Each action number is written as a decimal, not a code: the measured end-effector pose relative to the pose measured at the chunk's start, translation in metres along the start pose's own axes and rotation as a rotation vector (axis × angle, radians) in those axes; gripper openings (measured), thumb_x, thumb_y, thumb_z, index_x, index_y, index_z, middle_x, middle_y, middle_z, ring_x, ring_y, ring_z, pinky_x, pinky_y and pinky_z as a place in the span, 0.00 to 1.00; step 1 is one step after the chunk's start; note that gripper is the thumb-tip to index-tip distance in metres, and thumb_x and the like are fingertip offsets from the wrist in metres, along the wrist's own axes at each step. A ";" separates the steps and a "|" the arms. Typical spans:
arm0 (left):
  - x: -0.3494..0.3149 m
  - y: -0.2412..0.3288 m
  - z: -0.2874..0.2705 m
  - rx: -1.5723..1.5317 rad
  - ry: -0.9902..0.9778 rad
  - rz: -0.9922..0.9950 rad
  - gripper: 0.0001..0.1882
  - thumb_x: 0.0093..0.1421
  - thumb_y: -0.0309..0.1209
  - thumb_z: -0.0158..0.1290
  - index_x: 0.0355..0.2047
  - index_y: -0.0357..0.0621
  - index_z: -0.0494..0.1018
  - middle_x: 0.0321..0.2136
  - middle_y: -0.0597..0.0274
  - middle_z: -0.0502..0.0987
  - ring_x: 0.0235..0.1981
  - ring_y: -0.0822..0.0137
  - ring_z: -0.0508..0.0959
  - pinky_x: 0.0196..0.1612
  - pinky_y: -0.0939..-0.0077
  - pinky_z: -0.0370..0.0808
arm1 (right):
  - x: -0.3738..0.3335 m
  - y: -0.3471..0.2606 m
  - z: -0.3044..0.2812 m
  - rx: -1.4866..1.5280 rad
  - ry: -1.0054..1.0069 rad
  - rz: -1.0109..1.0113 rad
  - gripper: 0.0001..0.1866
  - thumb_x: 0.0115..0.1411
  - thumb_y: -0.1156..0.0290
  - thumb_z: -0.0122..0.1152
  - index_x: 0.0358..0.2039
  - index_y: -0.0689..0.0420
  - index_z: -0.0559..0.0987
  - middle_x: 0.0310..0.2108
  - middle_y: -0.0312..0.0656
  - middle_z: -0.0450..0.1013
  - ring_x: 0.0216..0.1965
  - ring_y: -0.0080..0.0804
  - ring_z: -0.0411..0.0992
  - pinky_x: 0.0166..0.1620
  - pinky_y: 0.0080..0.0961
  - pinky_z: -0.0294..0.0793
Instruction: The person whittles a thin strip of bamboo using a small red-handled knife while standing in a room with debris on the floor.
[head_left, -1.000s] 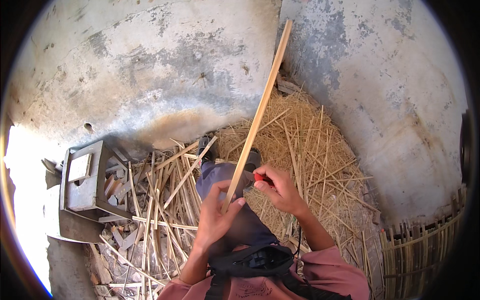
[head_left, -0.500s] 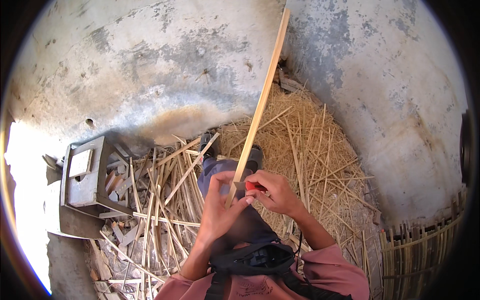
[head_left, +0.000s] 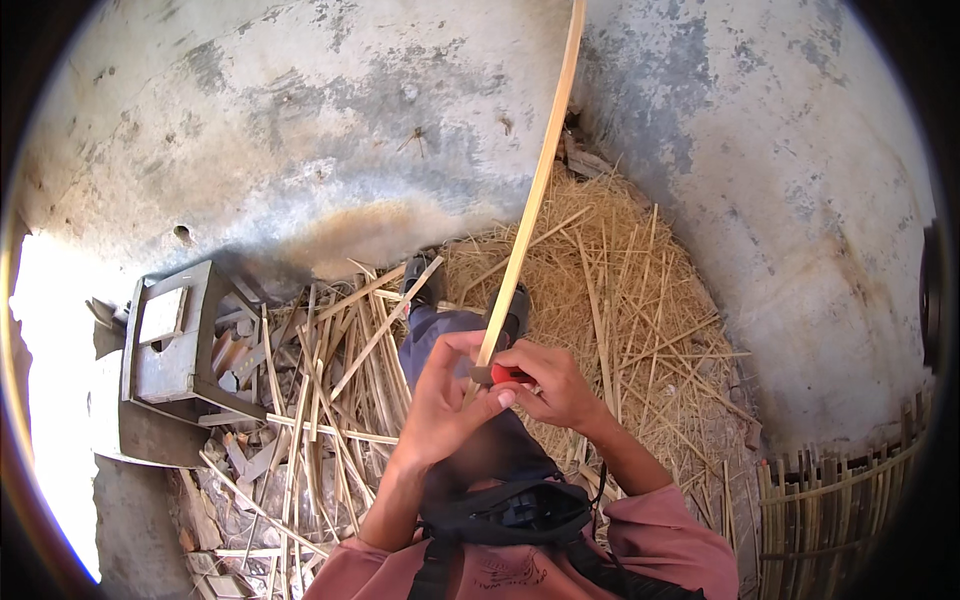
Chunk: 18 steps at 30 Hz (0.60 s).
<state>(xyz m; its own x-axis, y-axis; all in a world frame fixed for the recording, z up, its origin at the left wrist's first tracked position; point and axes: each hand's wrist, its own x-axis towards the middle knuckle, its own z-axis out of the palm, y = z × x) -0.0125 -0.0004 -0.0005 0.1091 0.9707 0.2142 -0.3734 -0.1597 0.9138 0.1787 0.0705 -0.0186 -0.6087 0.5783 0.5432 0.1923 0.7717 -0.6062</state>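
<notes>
A long, pale bamboo strip (head_left: 538, 190) slants up and away from my hands, and its far end runs past the top of the picture. My left hand (head_left: 447, 408) is closed round the strip's near end, thumb and fingers on either side of it. In my right hand (head_left: 552, 385) is a small red-handled knife (head_left: 509, 375), gripped in the fingers. Its short dark blade lies against the strip between the two hands. My right fingertips and left thumb nearly meet there. The exact contact of the blade's edge is too small to make out.
Loose bamboo strips (head_left: 335, 390) cover the floor at left, beside an overturned wooden stool-like frame (head_left: 165, 345). Shavings (head_left: 620, 270) are heaped ahead and to the right, against a worn wall (head_left: 330, 110). A slatted bamboo panel (head_left: 835, 510) leans at lower right.
The strip has shifted farther up and has turned slightly, showing a narrower face; its far end has left the picture. Both hands stay close together, with the knife still at the strip.
</notes>
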 end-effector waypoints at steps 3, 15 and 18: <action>0.000 -0.002 0.001 -0.062 0.018 0.003 0.28 0.64 0.15 0.63 0.62 0.38 0.65 0.58 0.59 0.70 0.56 0.71 0.77 0.53 0.76 0.80 | 0.001 -0.002 0.000 -0.036 0.032 -0.023 0.15 0.63 0.65 0.72 0.46 0.56 0.81 0.32 0.40 0.76 0.30 0.43 0.80 0.31 0.36 0.77; -0.005 -0.003 0.006 -0.117 0.075 0.001 0.27 0.65 0.15 0.62 0.62 0.39 0.65 0.58 0.59 0.72 0.56 0.72 0.76 0.53 0.76 0.80 | -0.001 -0.012 0.004 -0.161 0.132 -0.035 0.14 0.62 0.64 0.71 0.45 0.56 0.83 0.27 0.39 0.74 0.25 0.39 0.77 0.27 0.34 0.75; -0.006 -0.004 0.006 -0.129 0.095 -0.023 0.26 0.66 0.16 0.62 0.62 0.39 0.65 0.57 0.59 0.73 0.55 0.72 0.77 0.52 0.77 0.80 | 0.000 -0.012 0.006 -0.171 0.156 -0.033 0.15 0.62 0.64 0.72 0.45 0.57 0.83 0.27 0.39 0.74 0.24 0.39 0.77 0.27 0.34 0.75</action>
<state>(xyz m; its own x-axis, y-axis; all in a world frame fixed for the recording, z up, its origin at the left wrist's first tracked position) -0.0062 -0.0069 -0.0033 0.0332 0.9874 0.1548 -0.4875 -0.1192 0.8649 0.1720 0.0597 -0.0155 -0.4934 0.5753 0.6524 0.3094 0.8170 -0.4866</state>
